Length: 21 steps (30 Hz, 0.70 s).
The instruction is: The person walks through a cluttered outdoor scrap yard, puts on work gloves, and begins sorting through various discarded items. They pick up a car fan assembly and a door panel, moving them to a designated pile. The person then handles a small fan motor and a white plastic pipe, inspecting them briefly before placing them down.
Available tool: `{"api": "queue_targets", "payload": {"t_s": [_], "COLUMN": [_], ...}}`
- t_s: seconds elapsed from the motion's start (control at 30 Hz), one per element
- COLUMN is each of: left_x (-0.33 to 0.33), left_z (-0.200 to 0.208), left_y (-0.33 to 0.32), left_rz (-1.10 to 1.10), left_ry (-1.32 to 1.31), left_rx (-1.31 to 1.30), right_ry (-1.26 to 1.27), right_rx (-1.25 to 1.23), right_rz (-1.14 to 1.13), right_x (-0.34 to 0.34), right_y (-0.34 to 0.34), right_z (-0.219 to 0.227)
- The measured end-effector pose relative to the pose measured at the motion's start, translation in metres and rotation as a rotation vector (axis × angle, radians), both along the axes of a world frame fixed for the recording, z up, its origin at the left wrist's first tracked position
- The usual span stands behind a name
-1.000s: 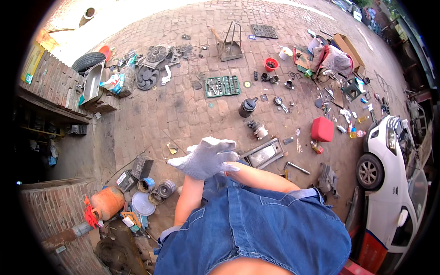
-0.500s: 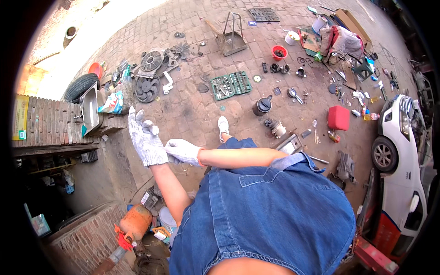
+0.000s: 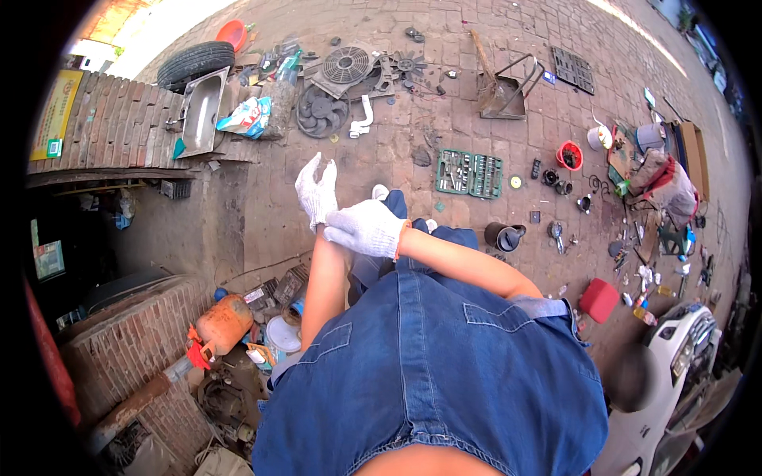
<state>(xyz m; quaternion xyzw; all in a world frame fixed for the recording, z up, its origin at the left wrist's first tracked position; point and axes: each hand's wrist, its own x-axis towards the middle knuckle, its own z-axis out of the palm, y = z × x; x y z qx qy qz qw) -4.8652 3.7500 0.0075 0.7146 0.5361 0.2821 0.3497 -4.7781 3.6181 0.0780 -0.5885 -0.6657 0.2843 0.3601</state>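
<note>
Adjustment of the left glove (image 3: 320, 198) is, as I judge it, the step in hand. From my distant seat I see that white knit glove on the left hand (image 3: 317, 187), raised ahead of the blue denim garment (image 3: 500, 381), fingers pointing away from the body. The left hand is loosely spread, its fingers parted and slightly bent, with nothing in the grasp. My right hand (image 3: 367, 228), in a matching right glove (image 3: 379, 225), lies across the left wrist, touching at the cuff (image 3: 321, 224). Its fingers look partly curled, but I cannot tell whether they pinch the knit or just rest on it.

For the next move, I judge that the left hand needs to be held steady and its fingers kept extended, while the right needs a sure hold on the cuff edge alone; a pull along the forearm would suit the fabric better than one across it.

Both hands are well apart from the things on the brick paving (image 3: 274, 155): an opened green tool case (image 3: 469, 174), a black jug (image 3: 503, 236) and a red canister (image 3: 599, 300), all over to my right.
</note>
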Motion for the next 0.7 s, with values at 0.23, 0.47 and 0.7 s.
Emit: {"api": "queue_targets", "payload": {"t_s": [0.23, 0.47, 0.7], "left_x": [0.099, 0.146, 0.204], "left_z": [-0.057, -0.042, -0.063], "left_y": [0.102, 0.245, 0.295], "left_rz": [-0.057, 0.216, 0.572], "left_ry": [-0.702, -1.482, -2.004], "left_rx": [-0.793, -1.448, -1.45], "right_ry": [-0.032, 0.159, 0.667], "right_rx": [-0.09, -0.28, -0.468], "right_rz": [-0.025, -0.397, -0.795], "right_x": [0.069, 0.122, 0.151], "right_y": [0.111, 0.251, 0.313], "right_z": [-0.032, -0.054, -0.16]}}
